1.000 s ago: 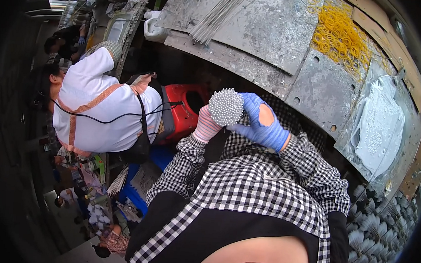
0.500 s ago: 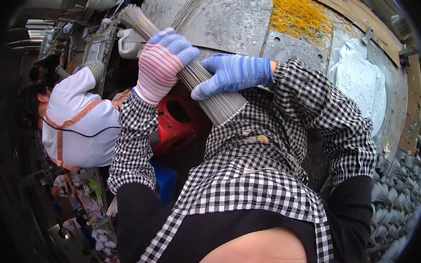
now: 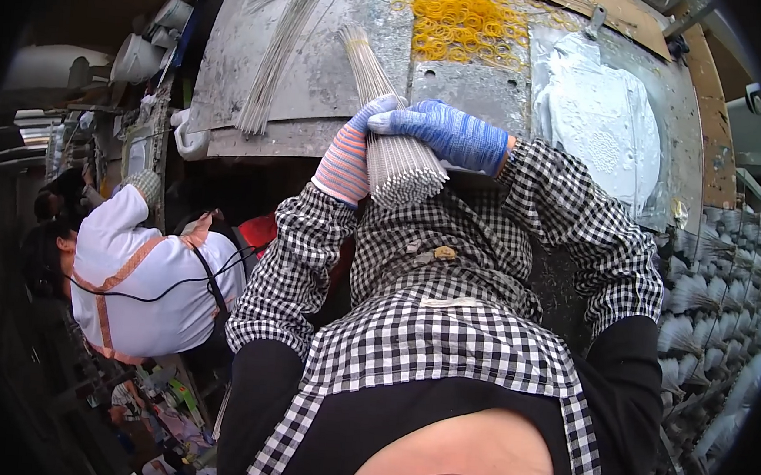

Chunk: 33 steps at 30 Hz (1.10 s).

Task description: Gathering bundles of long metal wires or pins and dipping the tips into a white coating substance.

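Observation:
A thick bundle of thin grey sticks [image 3: 386, 125] lies slanted across a worn metal table [image 3: 486, 83], its cut end toward me. My left hand [image 3: 351, 153], in a pink and blue striped glove, grips the bundle from the left side. On the right, my right hand [image 3: 448, 133] in a blue glove wraps over the same bundle. Both checked sleeves reach up from the lower edge.
A second, looser bundle of sticks [image 3: 274, 61] lies on the table to the left. A heap of yellow rubber bands [image 3: 464, 16] sits at the far edge and a patch of white powder [image 3: 600, 133] to the right. A person in white [image 3: 147, 280] sits at left. Tied stick bundles [image 3: 712, 293] pile at right.
Both hands have lowered the bundle from upright in front of me down onto the metal table, and they now hold it nearer its cut end.

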### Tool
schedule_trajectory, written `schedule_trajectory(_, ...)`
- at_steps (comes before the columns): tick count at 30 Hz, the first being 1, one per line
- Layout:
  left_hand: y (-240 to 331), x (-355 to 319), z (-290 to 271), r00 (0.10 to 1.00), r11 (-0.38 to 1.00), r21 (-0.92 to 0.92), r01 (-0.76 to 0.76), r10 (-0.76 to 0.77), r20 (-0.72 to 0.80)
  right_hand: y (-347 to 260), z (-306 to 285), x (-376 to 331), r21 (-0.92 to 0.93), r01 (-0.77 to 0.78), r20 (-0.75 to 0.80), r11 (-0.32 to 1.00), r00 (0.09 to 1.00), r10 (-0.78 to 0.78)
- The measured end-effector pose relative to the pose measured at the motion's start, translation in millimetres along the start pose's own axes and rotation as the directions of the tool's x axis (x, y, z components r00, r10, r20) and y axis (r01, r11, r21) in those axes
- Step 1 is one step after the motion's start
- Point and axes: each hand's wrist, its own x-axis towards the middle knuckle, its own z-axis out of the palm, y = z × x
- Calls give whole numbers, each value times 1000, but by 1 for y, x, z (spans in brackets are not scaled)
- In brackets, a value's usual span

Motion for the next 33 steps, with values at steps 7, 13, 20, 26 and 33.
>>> schedule_trajectory(7,-8,-3,17,975,997,78,17,-34,221,-21,-43,-26,-397,-194,-123,897,980,158)
schedule_trajectory(13,-13,-1,27,979,993,89,79,-94,181,-23,-47,-34,-418,-158,-13,894,986,167)
schedule_trajectory(20,-17,7,17,990,986,167,-20,-5,144,-15,-55,-37,-248,-157,30,956,985,170)
schedule_trajectory(26,-19,16,10,992,973,229,-40,11,124,1,-59,-38,-383,-134,-15,914,990,139)
schedule_trajectory(33,-33,10,22,961,913,324,-248,191,199,13,-53,-52,-688,19,-83,725,991,-104)
